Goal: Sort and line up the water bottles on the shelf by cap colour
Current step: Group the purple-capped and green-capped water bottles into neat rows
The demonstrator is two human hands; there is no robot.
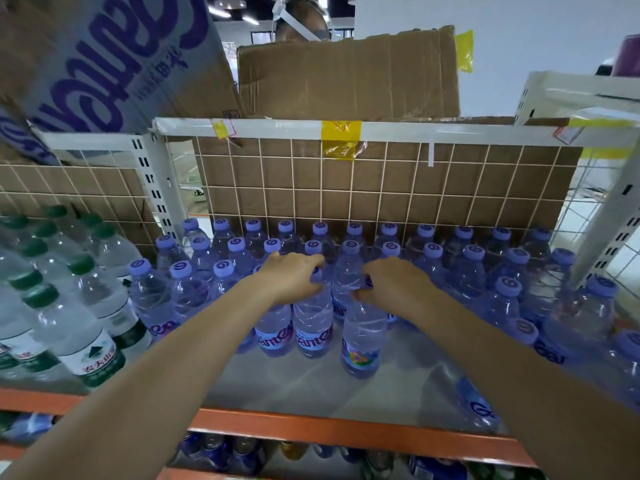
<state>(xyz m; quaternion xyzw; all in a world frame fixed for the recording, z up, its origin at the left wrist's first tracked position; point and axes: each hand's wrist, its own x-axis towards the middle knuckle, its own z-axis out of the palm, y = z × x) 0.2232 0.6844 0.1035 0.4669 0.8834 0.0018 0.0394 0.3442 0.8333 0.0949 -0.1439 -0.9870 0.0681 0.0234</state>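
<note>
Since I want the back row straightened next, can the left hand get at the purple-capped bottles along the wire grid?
Probably not directly: the left hand grips a front bottle, and two rows of purple-capped bottles stand before the back row.

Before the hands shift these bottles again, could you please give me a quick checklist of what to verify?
1. Left hand grips a purple-cap bottle near its top: ok.
2. Right hand grips another purple-cap bottle: ok.
3. Bare shelf in front for another row: ok.
4. Green-cap bottles kept apart on the left: ok.
5. Front purple row straight: not ok, staggered.
6. Caps under the hands: cannot tell.
</note>
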